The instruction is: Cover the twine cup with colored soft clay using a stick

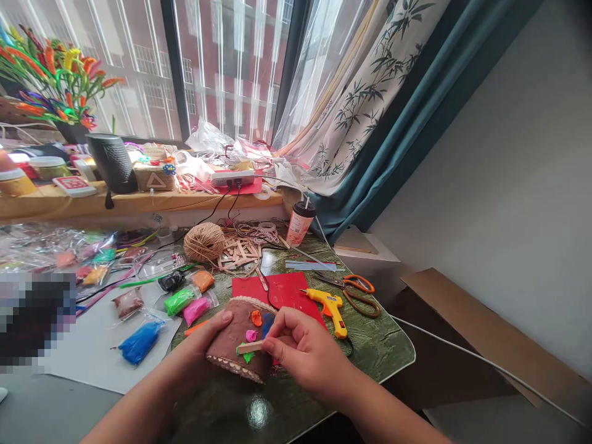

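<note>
My left hand (208, 338) grips the left side of a brown clay-covered cylinder (234, 333), tilted above the table, with pale scalloped trim along both ends. Small clay blobs dot its surface: an orange one (256, 317), a pink one (251, 335), a green one (248, 356) and a blue patch (267, 324) partly behind my fingers. Between the thumb and fingers of my right hand (296, 345) is a wooden craft stick (250, 348). The stick's tip lies over the green clay.
Beyond the cylinder lie a red sheet (277, 288), a yellow glue gun (329, 308) and orange-handled scissors (358, 287). Bagged clay, including a blue pack (141, 340), sits left. Farther back are a twine ball (204, 242), wooden pieces (239, 251) and a lidded cup (300, 223).
</note>
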Tool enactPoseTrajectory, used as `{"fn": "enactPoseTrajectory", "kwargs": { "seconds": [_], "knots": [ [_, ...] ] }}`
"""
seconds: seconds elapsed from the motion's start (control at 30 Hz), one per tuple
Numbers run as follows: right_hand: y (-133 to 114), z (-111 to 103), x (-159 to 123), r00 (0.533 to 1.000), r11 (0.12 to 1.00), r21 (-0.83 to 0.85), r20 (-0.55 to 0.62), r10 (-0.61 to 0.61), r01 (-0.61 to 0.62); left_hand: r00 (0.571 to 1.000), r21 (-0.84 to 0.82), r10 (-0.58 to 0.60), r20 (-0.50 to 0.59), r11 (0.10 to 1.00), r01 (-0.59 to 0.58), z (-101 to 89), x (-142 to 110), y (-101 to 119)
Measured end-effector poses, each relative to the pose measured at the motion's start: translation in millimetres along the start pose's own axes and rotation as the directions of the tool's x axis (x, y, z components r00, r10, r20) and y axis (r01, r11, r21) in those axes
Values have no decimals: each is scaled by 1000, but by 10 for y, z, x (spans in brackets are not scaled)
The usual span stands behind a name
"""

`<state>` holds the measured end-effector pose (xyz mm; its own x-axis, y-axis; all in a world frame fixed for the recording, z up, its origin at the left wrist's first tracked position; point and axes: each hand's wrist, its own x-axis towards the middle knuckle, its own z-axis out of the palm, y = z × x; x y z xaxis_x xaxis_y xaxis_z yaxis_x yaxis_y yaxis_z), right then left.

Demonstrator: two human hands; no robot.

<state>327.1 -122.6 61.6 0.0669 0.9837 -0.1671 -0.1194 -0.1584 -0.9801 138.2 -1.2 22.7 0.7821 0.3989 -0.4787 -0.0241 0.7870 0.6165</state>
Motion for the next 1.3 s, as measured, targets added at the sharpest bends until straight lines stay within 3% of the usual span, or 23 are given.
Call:
{"fn": "enactPoseTrajectory", "kwargs": {
  "seconds": [0.33, 0.5, 0.57, 0.73, 0.83, 0.93, 1.1, 1.17, 1.3],
  "knots": [
    [-77, -94, -7, 996, 999, -29, 73, 45, -43, 998, 112, 36, 49, 993, -41, -115, 45, -88],
    [-30, -186, 29, 997, 993, -98, -44, 55, -59, 995, 165, 56, 83, 984, -69, -55, 14, -29],
    [-54, -218, 12, 999, 990, -136, -39, 38, -43, 997, 177, 48, 66, 982, -59, -40, 8, -16],
    [-198, -286, -66, 999, 998, -68, 50, 10, -6, 999, 166, 28, 43, 986, -35, 3, 3, 1],
    [-227, -314, -68, 999, 999, -20, 27, -33, 34, 998, 166, 24, 58, 985, -33, 31, 6, 20],
    [-153, -315, -33, 999, 999, 6, -15, -39, 39, 997, 122, 55, 46, 991, -60, 28, 16, 29],
    [87, -249, -4, 992, 999, -14, -120, -49, 48, 983, 10, 137, -120, 990, -137, 10, 36, 21],
    [158, -204, -19, 990, 998, -19, -131, -56, 54, 972, 2, 186, -141, 982, -188, 13, 40, 16],
    [190, -77, -60, 998, 975, 221, -55, 12, 1, 957, -12, 260, -130, 965, -264, 2, 66, -2]
  ]
}}
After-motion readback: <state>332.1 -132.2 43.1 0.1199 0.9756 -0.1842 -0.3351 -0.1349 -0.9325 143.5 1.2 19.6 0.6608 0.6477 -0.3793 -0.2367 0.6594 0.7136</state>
